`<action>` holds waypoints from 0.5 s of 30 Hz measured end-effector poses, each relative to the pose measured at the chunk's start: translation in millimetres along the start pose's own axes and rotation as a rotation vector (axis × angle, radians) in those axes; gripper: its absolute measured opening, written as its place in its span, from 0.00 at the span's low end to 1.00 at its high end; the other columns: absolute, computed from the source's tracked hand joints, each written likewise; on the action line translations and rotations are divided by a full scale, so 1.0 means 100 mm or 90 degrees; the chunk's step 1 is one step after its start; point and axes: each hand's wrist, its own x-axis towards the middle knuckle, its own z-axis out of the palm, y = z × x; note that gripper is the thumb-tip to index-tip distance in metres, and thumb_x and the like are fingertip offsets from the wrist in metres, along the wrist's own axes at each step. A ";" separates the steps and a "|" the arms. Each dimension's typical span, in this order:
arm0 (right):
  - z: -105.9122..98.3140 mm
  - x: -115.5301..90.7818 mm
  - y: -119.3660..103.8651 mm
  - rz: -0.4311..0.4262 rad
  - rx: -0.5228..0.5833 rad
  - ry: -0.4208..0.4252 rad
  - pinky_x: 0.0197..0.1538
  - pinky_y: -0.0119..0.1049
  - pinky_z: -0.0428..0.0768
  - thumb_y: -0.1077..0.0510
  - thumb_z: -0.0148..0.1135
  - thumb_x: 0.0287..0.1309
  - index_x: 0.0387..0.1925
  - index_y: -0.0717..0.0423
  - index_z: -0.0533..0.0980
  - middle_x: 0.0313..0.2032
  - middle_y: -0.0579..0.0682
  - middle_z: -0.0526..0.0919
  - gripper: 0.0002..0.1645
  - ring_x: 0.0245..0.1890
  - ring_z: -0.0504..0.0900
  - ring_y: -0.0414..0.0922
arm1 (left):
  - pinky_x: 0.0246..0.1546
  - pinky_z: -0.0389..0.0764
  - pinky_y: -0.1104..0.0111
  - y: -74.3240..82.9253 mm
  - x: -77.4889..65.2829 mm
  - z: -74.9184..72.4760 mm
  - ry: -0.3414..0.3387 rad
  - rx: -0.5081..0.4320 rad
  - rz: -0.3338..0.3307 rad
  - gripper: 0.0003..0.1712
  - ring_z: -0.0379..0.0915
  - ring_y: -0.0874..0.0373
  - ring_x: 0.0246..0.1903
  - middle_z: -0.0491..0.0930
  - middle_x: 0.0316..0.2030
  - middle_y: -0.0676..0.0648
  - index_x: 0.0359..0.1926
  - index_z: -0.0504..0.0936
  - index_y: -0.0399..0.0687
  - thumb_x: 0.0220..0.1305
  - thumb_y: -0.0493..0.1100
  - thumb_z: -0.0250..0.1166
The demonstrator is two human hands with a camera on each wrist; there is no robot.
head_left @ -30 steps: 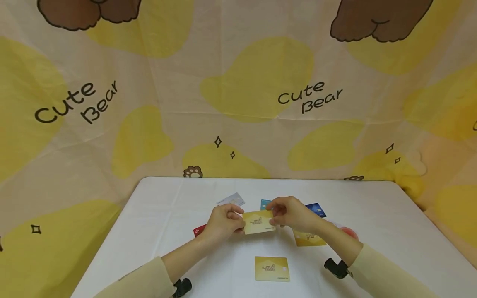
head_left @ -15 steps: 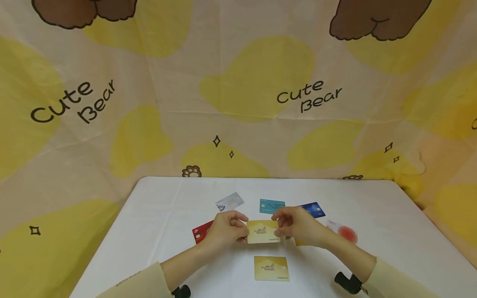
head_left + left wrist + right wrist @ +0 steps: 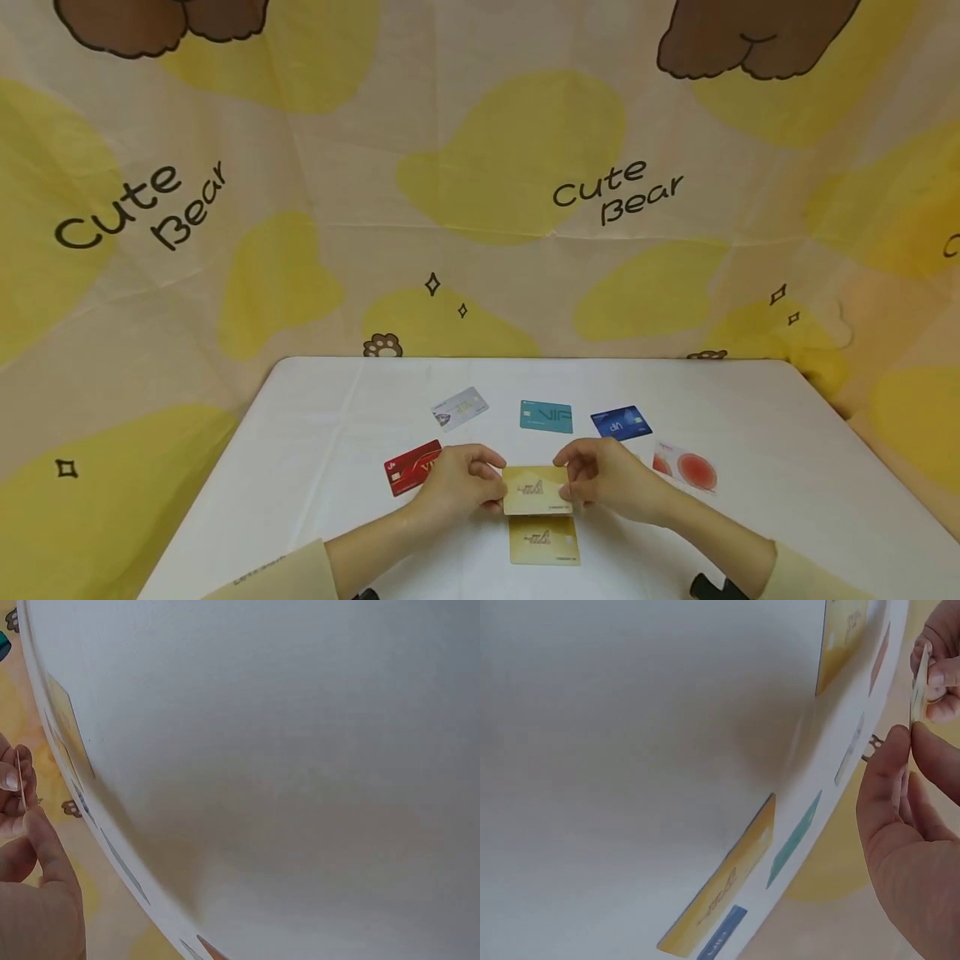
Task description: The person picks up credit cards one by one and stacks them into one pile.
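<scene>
My left hand and my right hand pinch a gold card by its left and right edges. It is held above the white table, and both wrist views show it nearly edge-on. Just nearer to me, a second gold card lies flat; in the head view the held card's lower edge meets its top edge. The right wrist view also shows another gold card on the table, which my right hand hides in the head view. A red VIP card lies partly behind my left hand.
Beyond my hands lie a silver card, a teal VIP card and a blue VIP card. A white card with red circles is at the right. The white table ends at a patterned cloth backdrop.
Both hands have brought the held gold card toward me and slightly right, up to the second gold card in the head view. The teal, blue and red cards have come more into sight.
</scene>
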 end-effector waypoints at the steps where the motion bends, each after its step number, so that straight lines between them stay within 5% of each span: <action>1: 0.01 -0.01 0.01 0.002 -0.002 0.000 0.29 0.32 0.83 0.64 0.77 0.56 0.47 0.60 0.81 0.32 0.50 0.79 0.17 0.31 0.78 0.47 | 0.31 0.88 0.68 -0.01 -0.01 0.01 -0.003 -0.003 -0.003 0.13 0.83 0.56 0.23 0.84 0.26 0.47 0.47 0.83 0.35 0.60 0.28 0.70; 15: 0.10 -0.18 0.10 0.035 0.008 -0.001 0.28 0.29 0.81 0.64 0.79 0.55 0.46 0.59 0.82 0.30 0.49 0.78 0.18 0.29 0.78 0.46 | 0.28 0.87 0.68 -0.11 -0.07 0.12 -0.038 -0.031 -0.019 0.14 0.82 0.60 0.20 0.84 0.25 0.47 0.46 0.83 0.32 0.58 0.25 0.69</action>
